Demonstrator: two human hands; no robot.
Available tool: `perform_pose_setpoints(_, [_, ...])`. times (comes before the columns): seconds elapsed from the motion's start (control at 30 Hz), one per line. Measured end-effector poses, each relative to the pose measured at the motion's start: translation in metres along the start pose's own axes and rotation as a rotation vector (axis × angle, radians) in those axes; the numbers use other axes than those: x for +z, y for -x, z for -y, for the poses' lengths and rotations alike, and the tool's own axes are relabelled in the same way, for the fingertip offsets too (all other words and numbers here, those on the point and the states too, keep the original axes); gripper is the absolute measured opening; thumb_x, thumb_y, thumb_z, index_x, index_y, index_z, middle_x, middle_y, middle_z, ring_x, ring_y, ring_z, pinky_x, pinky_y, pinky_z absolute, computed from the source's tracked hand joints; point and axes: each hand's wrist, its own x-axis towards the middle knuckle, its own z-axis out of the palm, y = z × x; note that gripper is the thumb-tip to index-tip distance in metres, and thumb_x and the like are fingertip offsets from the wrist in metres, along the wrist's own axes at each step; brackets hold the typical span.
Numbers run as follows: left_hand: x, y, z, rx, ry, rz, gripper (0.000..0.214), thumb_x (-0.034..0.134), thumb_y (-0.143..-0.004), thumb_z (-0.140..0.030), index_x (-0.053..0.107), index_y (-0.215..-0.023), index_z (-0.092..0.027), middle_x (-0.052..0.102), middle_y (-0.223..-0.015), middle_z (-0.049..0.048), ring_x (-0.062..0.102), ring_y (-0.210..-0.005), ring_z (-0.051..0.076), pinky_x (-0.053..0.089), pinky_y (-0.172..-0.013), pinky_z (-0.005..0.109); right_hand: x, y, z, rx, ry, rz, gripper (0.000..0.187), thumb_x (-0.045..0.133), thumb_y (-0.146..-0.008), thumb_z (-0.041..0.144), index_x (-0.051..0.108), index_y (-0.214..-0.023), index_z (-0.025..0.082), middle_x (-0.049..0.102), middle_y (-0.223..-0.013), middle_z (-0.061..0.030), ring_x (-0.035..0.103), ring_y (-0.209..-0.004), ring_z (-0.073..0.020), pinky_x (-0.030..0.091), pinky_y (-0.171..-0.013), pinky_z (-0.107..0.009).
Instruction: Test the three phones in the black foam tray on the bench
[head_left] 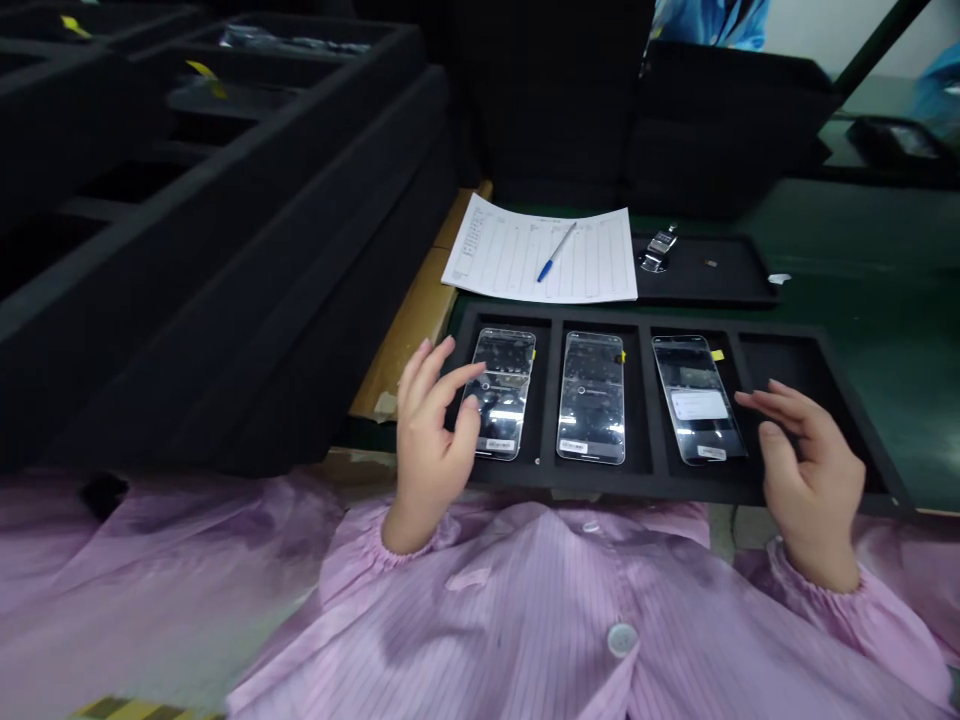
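The left hand [431, 440] hangs with fingers loosely spread and gripping nothing, its fingertips over the left edge of the first phone [504, 393], whether touching the glass or just above it I cannot tell. The right hand [806, 470] is likewise spread and empty, fingers stretched toward the right edge of the third phone [697, 398], close beside it over the divider. Between them lies the middle phone [592, 397], untouched. All three phones lie face up in a black foam tray [817, 335] at the near edge of the green table [862, 280]; the tray has four slots, three filled and the rightmost bare. The third phone shows a lit white box on its screen, the other two look dark with a small ring, so the work seems partway along, the phones seated and at least one switched on. Behind the tray lie one printed sheet [510, 255] with one blue pen [556, 252] on it, and one flat black pad [720, 270] carrying a small metal piece [659, 249]. Stacked black foam trays [225, 200] rise on the left.
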Motion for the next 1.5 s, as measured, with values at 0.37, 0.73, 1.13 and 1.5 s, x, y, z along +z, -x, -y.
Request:
perform_pose_setpoints(0.37, [0.0011,-0.0015,0.0017,-0.085,0.041,-0.036,0.021,0.055,-0.094,-0.026,0.07,-0.11,-0.025,0.062,-0.139,0.0076,0.047,-0.14,0.027,0.036,-0.118,0.055,0.0045,-0.0063,0.0056,-0.208,0.1,0.136,0.022,0.046,-0.094,0.02,0.069,-0.095,0.022,0.074,-0.099,-0.0044,0.067,-0.112,-0.0255,0.033,-0.117,-0.057])
perform_pose_setpoints(0.73, [0.0017,-0.0022,0.0023,-0.097,0.057,-0.028,0.021,0.057,-0.094,-0.026,0.07,-0.109,-0.028,0.063,-0.138,0.0062,0.047,-0.14,0.029,0.035,-0.119,0.056,0.0085,-0.0071,0.0039,-0.068,0.216,0.226,0.044,0.044,-0.097,0.03,0.047,-0.139,0.018,0.044,-0.152,-0.0168,0.028,-0.149,-0.0353,0.02,-0.119,-0.065])
perform_pose_setpoints(1.13, [0.0025,-0.0022,0.0063,-0.096,0.076,-0.027,0.02,0.057,-0.094,-0.027,0.071,-0.108,-0.025,0.064,-0.137,0.008,0.048,-0.139,0.028,0.035,-0.119,0.055,0.0101,-0.0068,0.0009,-0.061,0.217,0.233,0.042,0.042,-0.097,0.03,0.047,-0.138,0.021,0.051,-0.146,-0.0141,0.031,-0.147,-0.0364,0.023,-0.117,-0.067])
perform_pose_setpoints(1.5, [0.0019,-0.0012,0.0048,-0.123,0.074,-0.027,0.018,0.057,-0.094,-0.029,0.071,-0.106,-0.026,0.065,-0.136,0.0063,0.048,-0.139,0.027,0.036,-0.118,0.055,0.0099,-0.0067,0.0002,-0.07,0.227,0.245,0.041,0.044,-0.096,0.031,0.049,-0.136,0.02,0.053,-0.144,-0.0149,0.031,-0.147,-0.0383,0.025,-0.116,-0.069])
